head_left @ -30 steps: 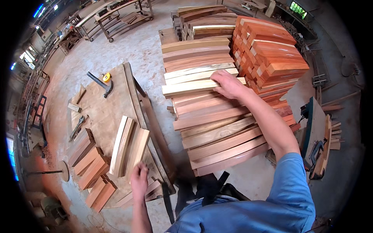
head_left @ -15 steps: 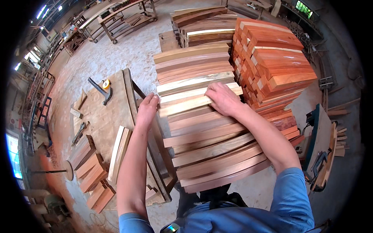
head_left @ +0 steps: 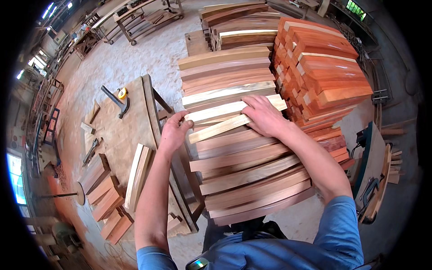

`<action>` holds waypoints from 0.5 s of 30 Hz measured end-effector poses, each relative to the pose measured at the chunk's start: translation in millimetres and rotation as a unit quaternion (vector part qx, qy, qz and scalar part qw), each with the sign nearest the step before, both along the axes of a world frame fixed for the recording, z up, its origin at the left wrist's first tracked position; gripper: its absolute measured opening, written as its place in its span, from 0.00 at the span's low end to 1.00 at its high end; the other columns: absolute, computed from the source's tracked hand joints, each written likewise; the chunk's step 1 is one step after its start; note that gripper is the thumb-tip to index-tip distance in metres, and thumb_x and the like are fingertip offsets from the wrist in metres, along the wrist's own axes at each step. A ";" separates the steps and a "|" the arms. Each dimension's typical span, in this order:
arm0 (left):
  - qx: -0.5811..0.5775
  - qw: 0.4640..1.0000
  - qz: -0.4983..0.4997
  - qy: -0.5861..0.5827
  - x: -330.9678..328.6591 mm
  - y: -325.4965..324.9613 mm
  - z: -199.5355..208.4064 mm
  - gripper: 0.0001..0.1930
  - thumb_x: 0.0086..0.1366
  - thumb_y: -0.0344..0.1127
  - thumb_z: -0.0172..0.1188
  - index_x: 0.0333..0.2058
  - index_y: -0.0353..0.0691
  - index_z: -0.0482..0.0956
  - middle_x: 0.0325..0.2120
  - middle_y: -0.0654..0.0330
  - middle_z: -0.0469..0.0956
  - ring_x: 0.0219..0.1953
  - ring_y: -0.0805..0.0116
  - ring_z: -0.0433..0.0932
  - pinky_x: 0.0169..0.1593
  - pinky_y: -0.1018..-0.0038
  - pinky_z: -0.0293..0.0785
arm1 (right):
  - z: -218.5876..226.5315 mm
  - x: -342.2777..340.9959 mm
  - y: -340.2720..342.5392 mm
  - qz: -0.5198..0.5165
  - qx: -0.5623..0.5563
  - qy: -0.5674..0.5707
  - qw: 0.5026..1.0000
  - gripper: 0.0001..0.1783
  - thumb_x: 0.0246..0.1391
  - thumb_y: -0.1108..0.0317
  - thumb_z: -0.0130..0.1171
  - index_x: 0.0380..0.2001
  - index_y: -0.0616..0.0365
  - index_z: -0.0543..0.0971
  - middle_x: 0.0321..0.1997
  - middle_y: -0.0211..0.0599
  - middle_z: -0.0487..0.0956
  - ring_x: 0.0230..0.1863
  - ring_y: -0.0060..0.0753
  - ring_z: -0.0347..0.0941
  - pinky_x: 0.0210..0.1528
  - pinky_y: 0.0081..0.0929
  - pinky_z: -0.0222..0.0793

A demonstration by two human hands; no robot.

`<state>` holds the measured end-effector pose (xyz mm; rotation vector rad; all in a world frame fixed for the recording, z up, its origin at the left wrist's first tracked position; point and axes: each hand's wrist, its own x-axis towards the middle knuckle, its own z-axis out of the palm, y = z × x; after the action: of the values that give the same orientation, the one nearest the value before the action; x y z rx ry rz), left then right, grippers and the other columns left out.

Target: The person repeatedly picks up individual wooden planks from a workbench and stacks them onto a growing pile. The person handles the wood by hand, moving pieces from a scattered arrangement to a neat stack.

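Note:
A row of curved wooden boards [head_left: 245, 166] lies in front of me, reddish and pale. On top of it a pale board [head_left: 216, 128] sits tilted, lifted off the others. My left hand [head_left: 173, 131] grips its near-left end with the fingers curled around the edge. My right hand [head_left: 263, 116] lies over its right part, palm down, fingers wrapped on the board. Another pale board [head_left: 225, 110] rests just behind it.
A tall stack of orange-red blocks [head_left: 324, 72] stands right of the boards. A low wooden bench [head_left: 130, 130] at left carries a hammer [head_left: 116, 101], a yellow tape measure [head_left: 122, 93] and two pale curved pieces [head_left: 138, 175]. Short reddish blocks [head_left: 105, 198] lie on the floor. Carts stand at the back.
My left hand rose from beside the bench to the board stack and took hold of the pale board's end. The right hand stayed on it. The board now sits tilted.

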<state>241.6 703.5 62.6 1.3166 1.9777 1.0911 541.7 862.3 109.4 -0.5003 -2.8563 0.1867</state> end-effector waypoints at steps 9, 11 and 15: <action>0.026 0.999 0.039 -0.022 22.9 -18.6 3.3 0.18 0.62 0.32 0.65 0.50 0.37 0.79 0.36 0.55 0.81 0.39 0.66 0.77 0.46 0.71 0.74 | -17.4 7.9 -6.9 -0.026 0.000 0.063 0.998 0.21 0.45 0.69 0.70 0.41 0.60 0.73 0.60 0.49 0.69 0.65 0.55 0.62 0.68 0.50 0.57; -0.024 0.989 0.060 -0.131 26.9 -24.9 4.3 0.17 0.62 0.31 0.65 0.50 0.37 0.79 0.34 0.58 0.80 0.36 0.70 0.76 0.43 0.73 0.74 | -22.3 8.3 -7.4 -0.020 0.018 0.062 0.998 0.21 0.45 0.69 0.70 0.41 0.60 0.72 0.60 0.48 0.69 0.65 0.55 0.62 0.68 0.51 0.57; 0.018 0.982 0.071 -0.173 32.5 -31.0 3.6 0.14 0.66 0.25 0.60 0.50 0.33 0.75 0.32 0.65 0.76 0.32 0.79 0.71 0.37 0.79 0.70 | -19.9 11.6 -6.8 -0.001 0.031 0.068 0.997 0.22 0.44 0.69 0.71 0.41 0.59 0.72 0.59 0.47 0.70 0.63 0.55 0.64 0.68 0.51 0.57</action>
<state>274.1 672.6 66.2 0.9371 1.8155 1.3283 553.3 855.5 89.5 -0.4611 -2.7200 0.1262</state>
